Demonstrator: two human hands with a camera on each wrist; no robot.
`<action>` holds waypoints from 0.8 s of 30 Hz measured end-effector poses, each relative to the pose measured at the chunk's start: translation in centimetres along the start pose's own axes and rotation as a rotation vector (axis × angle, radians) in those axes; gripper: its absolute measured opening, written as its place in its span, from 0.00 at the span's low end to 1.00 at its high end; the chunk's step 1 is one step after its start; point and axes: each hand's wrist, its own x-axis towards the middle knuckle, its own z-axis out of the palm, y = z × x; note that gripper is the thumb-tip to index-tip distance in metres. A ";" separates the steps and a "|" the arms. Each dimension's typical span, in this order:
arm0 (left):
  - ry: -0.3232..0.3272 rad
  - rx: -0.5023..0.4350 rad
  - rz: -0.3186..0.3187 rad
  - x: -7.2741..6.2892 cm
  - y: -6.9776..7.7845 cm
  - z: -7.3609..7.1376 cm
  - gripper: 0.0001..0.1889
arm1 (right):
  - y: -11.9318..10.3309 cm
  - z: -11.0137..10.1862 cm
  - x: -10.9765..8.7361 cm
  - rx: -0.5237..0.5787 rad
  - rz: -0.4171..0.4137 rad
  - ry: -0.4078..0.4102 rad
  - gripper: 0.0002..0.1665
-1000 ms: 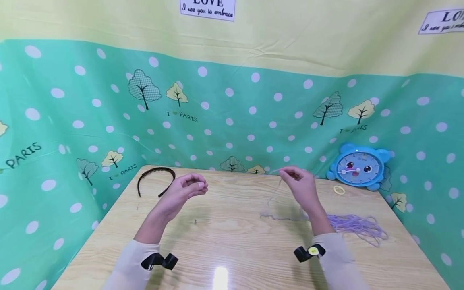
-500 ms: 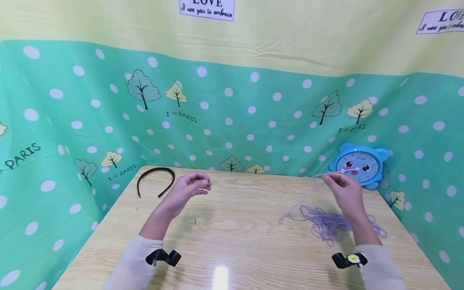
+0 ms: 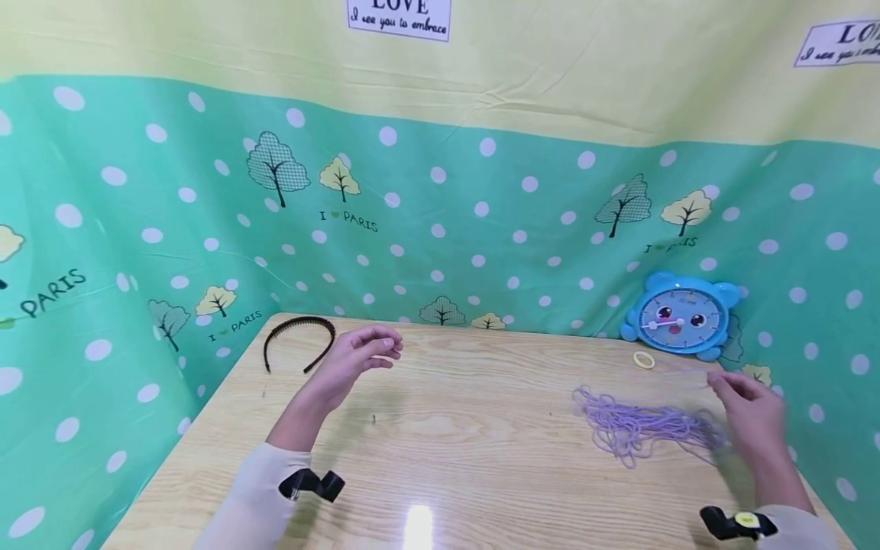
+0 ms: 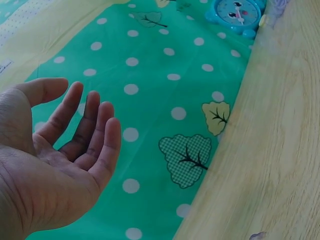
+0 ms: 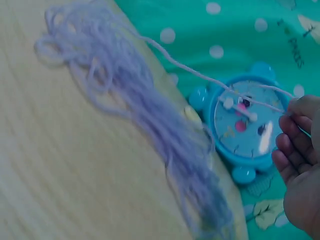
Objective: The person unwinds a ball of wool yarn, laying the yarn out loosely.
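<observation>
A strand of purple yarn (image 5: 200, 75) is pinched between the thumb and forefinger of my right hand (image 3: 752, 409), raised over the table's right side. It runs from a loose tangle of the same purple yarn (image 3: 632, 424), which lies on the tabletop just left of that hand. In the right wrist view a short end of the strand sticks out past the fingertips. My left hand (image 3: 354, 363) is held in the air left of centre, its fingers loosely bent and apart; the left wrist view (image 4: 65, 155) shows the palm with nothing in it.
A blue animal-shaped clock (image 3: 681, 315) stands at the back right against the green dotted cloth (image 3: 467, 252). Before it lies a small pale yellow ring (image 3: 643, 360). A dark headband (image 3: 299, 321) lies at the back left of the wooden table (image 3: 447, 489). Tiny bits (image 3: 374, 418) lie near the left hand.
My right hand has moved right and somewhat nearer, drawing the yarn strand along. Trailing yarn at the table's middle has been pulled toward the tangle. The left hand has hardly moved.
</observation>
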 end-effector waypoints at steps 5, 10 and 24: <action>0.001 0.003 0.001 0.0 0.1 0.0 0.17 | 2.4 -0.9 0.1 -0.019 0.082 0.021 0.17; 0.001 0.007 0.003 0.1 0.1 0.2 0.19 | 3.9 -0.5 0.6 -0.042 0.187 0.056 0.26; 0.035 0.191 -0.021 -0.1 0.2 -1.4 0.17 | -0.3 0.2 -0.3 -0.258 -0.143 0.054 0.35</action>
